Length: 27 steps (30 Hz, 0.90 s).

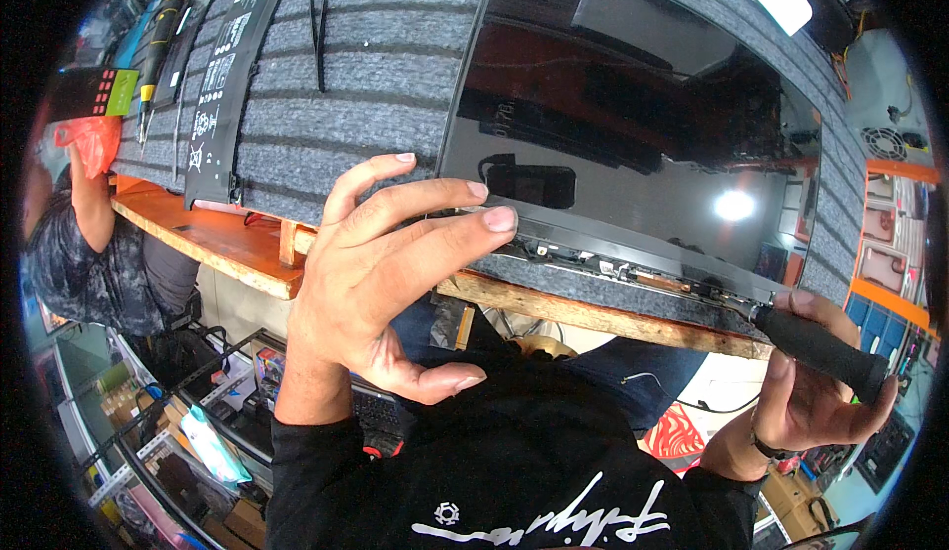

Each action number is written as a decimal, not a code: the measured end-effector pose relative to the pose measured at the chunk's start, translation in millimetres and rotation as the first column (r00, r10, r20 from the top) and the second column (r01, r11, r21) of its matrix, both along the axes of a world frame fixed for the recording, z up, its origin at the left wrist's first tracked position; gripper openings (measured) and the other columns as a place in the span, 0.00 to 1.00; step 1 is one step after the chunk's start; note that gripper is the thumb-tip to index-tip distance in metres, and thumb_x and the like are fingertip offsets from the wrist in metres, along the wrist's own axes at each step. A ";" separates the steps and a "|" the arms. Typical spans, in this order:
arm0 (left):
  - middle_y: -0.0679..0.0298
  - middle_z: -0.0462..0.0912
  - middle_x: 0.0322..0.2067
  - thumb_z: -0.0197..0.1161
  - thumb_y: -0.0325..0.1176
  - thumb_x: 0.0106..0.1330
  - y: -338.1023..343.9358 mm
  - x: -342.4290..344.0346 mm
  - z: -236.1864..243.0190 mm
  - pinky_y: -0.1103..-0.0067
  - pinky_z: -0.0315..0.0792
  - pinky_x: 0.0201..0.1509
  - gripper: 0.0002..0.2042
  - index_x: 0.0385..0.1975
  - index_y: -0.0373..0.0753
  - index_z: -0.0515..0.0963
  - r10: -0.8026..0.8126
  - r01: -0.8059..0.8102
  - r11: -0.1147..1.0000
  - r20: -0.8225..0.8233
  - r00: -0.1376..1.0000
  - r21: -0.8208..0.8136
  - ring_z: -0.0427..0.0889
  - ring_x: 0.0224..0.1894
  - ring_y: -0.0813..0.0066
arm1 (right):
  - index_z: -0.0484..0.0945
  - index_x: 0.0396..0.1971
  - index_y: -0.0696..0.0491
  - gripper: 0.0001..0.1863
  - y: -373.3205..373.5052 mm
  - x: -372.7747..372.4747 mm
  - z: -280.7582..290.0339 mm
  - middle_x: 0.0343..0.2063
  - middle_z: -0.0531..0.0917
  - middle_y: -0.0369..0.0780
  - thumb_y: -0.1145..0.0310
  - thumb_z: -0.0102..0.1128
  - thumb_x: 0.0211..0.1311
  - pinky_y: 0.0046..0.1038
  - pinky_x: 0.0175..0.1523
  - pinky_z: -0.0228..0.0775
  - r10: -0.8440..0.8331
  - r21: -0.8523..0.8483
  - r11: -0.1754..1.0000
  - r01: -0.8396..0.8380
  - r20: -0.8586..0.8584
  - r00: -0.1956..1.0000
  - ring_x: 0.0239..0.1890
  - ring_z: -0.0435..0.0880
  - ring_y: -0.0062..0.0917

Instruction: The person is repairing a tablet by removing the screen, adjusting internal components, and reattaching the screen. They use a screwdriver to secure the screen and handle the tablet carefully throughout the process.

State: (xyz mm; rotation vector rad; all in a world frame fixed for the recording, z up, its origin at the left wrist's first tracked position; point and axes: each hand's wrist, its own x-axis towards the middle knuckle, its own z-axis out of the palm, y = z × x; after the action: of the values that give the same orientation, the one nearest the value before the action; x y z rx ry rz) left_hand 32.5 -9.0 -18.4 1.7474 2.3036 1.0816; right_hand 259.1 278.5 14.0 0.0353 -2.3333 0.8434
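A dark laptop screen panel [633, 125] lies face up on a grey ribbed mat. Along its near edge runs an exposed strip of small parts [603, 265]. My left hand [395, 263] has its fingers stretched out over the panel's near left corner, fingertips at the edge and thumb held apart. In my right hand [806, 382] is a black-handled tool [820, 347], gripped between thumb and fingers at the near right corner. Its slim metal end points left along the exposed strip; the exact tip is hard to make out.
To the left lie black tweezers [318, 31], a flat black battery pack [222, 85] and a yellow-and-black screwdriver [158, 46]. The table's wooden edge [593, 305] runs close below the panel. Another person's arm [91, 199] is at the far left, beside a red plastic bag [91, 143].
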 end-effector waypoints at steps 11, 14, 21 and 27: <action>0.66 0.88 0.50 0.67 0.65 0.49 4.3 -5.3 -1.0 0.55 0.61 0.69 0.38 0.55 0.42 0.81 -0.013 0.013 1.000 -0.042 0.999 -0.015 0.83 0.56 0.61 | 0.41 0.75 0.37 0.52 2.6 -3.0 1.9 0.44 0.81 0.57 0.75 0.68 0.60 0.35 0.41 0.82 -0.015 0.059 0.998 0.014 0.010 1.000 0.40 0.85 0.41; 0.61 0.90 0.44 0.63 0.68 0.55 4.2 5.7 -9.1 0.53 0.61 0.69 0.38 0.55 0.40 0.77 0.072 -0.071 0.995 -0.015 0.997 0.072 0.84 0.53 0.57 | 0.39 0.75 0.37 0.53 -4.3 -14.1 -4.0 0.41 0.82 0.56 0.73 0.70 0.61 0.32 0.39 0.82 -0.020 -0.018 1.000 0.020 -0.013 1.000 0.36 0.86 0.39; 0.58 0.90 0.41 0.57 0.72 0.60 8.5 15.9 -14.7 0.50 0.60 0.70 0.39 0.58 0.41 0.72 0.156 -0.153 0.985 -0.032 0.987 0.080 0.84 0.53 0.53 | 0.37 0.75 0.34 0.60 -7.8 -14.1 -8.5 0.37 0.83 0.49 0.68 0.77 0.56 0.29 0.34 0.83 -0.103 -0.117 0.989 0.094 -0.072 0.992 0.33 0.87 0.35; 0.58 0.90 0.41 0.57 0.72 0.59 4.0 13.6 -18.2 0.50 0.60 0.70 0.40 0.58 0.42 0.72 0.165 -0.161 0.983 -0.038 0.986 0.091 0.84 0.54 0.54 | 0.36 0.75 0.35 0.62 -9.9 -17.4 -12.2 0.35 0.82 0.48 0.66 0.80 0.54 0.29 0.32 0.81 -0.138 -0.099 0.987 0.127 -0.114 0.984 0.32 0.86 0.34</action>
State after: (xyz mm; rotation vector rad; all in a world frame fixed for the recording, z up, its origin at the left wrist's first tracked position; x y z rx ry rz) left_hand 46.1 -5.0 -36.7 1.6522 2.5013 1.1979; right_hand 241.7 268.6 1.7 -0.1042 -2.1568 0.8563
